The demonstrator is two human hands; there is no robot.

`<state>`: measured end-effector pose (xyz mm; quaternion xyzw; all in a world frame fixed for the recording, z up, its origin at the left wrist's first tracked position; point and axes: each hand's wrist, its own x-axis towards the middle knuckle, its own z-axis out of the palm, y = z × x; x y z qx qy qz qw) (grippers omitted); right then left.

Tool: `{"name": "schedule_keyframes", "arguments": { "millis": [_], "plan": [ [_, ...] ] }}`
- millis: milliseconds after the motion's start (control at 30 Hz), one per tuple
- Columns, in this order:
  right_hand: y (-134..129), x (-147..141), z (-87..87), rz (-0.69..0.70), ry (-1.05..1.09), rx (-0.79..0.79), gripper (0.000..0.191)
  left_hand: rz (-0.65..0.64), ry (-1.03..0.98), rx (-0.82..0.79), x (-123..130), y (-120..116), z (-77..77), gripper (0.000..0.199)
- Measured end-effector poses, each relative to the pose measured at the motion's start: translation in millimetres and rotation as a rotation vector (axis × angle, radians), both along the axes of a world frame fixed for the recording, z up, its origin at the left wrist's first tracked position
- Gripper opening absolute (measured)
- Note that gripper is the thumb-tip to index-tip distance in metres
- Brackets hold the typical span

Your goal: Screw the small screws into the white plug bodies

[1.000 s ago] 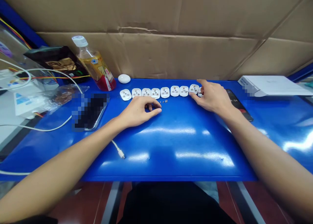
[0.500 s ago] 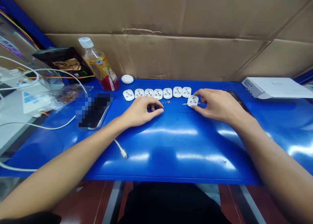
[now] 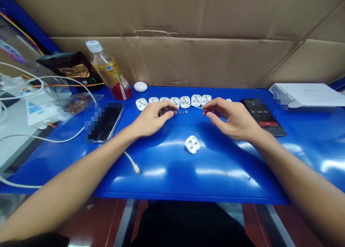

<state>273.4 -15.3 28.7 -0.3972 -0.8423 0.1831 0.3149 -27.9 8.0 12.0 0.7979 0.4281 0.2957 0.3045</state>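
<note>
the white plug base (image 3: 192, 144) that sat against the right hand (image 3: 231, 118) half a second ago has now left it and lies alone on the blue table top (image 3: 226, 180), at about 6 o'clock from the row of white plug bases (image 3: 185, 101) and well apart from it. the right hand has moved to the row's near edge, its thumb and fingers pinched together on a small screwdriver (image 3: 192, 105), with the red handle mostly hidden in the grip and the thin metal shaft reaching toward 9 o'clock across the row. so that hand now holds the driver alone, with no base in it. the left hand (image 3: 152, 117) lies relaxed on the table, its fingers apart and loosely curled, holding nothing; whether its fingertips touch the row i cannot tell. a small cluster of tiny screws (image 3: 184, 111) lies between the two hands, just in front of the row. with the right hand moved off it, a black phone showing a running timer (image 3: 262, 117) now shows clearly at 3 o'clock from that hand, and a white cable (image 3: 132, 162) trails at 7 o'clock from the left.
</note>
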Motion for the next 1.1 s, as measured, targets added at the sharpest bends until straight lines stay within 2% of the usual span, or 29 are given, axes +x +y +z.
{"name": "schedule_keyframes", "arguments": {
  "millis": [133,267,367,533,833,1100],
  "plan": [
    [6,2,-5.7,-0.156,-0.062,0.109,0.021,-0.171,0.058,-0.043,6,-13,8.2,0.037],
    [4,-10,-13.7,-0.164,-0.007,0.140,0.024,-0.344,0.063,-0.082,14,-27,9.8,0.061],
    [4,-17,-16.9,-0.157,-0.002,0.151,0.023,-0.388,0.071,-0.084,18,-31,9.4,0.056],
    [8,-20,-20.8,-0.118,-0.012,0.123,0.022,-0.406,0.066,-0.078,18,-30,10.4,0.032],
    [15,-21,-24.6,-0.122,-0.019,0.107,0.024,-0.398,0.080,-0.068,10,-19,7.0,0.037],
    [17,-20,-25.8,-0.086,-0.026,0.111,0.022,-0.338,0.207,-0.028,-5,-6,16.8,0.037]
  ]
}}
